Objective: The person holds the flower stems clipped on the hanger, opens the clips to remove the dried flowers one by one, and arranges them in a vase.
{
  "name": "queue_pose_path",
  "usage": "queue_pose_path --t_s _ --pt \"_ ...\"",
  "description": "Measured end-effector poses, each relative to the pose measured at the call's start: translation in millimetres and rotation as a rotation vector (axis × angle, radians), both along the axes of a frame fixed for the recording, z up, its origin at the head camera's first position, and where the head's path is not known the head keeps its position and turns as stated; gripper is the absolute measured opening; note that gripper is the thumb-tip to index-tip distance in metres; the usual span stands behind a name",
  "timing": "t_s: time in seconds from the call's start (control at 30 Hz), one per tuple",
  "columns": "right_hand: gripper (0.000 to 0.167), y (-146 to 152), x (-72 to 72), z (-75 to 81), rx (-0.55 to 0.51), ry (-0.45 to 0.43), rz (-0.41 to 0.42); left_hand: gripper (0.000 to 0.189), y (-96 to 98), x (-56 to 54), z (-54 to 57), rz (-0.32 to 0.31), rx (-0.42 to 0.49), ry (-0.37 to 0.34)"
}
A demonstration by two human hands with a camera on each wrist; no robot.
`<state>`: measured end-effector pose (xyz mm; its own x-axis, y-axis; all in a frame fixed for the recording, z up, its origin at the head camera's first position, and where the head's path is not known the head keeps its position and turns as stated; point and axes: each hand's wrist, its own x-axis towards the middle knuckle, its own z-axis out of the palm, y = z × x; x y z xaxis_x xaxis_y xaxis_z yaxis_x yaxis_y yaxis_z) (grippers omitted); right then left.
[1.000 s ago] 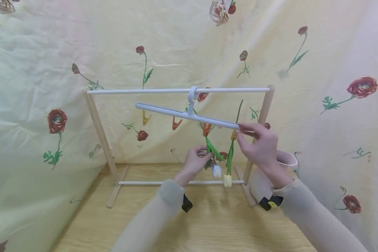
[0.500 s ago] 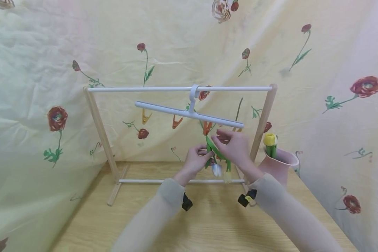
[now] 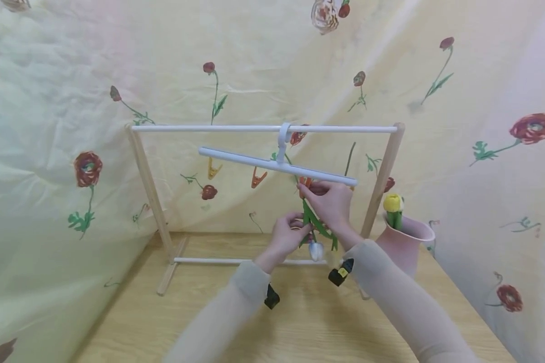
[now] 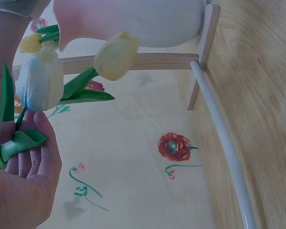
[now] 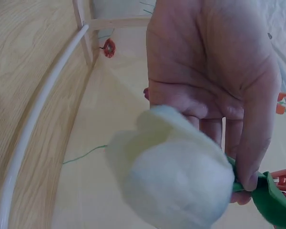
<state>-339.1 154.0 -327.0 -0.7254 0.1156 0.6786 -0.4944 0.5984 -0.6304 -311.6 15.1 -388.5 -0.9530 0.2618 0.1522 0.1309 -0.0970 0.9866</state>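
A white hanger hooks over the rack's top bar and tilts down to the right. My left hand pinches the green stem and leaves of a blue-and-white artificial tulip, which hangs head down. Just above it, my right hand pinches an orange clip under the hanger. In the right wrist view the left hand fills the top, and right fingertips show at the right edge beside the clip. A pale yellow tulip hangs upside down to the right, its upper part behind my right hand.
A yellow clip and another orange clip hang on the hanger's left half. The wooden rack stands on the table. A pink vase with yellow and white tulips stands right, and a flowered cloth hangs behind.
My right hand has left the hanger's right end and moved left to the orange clip. The left hand keeps its hold on the blue-and-white tulip. The vase's tulips have come into sight.
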Motion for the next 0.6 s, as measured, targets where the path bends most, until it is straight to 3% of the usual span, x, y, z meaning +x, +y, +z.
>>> queue_pose_path --t_s 0.4,0.6 --pt "0.026 -6 2.2 0.8 -0.062 0.056 0.007 0.026 -3.0 4.8 -2.6 0.008 -0.034 0.041" --pt "0.026 -9 4.2 1.8 -0.039 0.054 0.003 0.023 -18.7 12.9 -19.8 -0.041 -0.135 0.095"
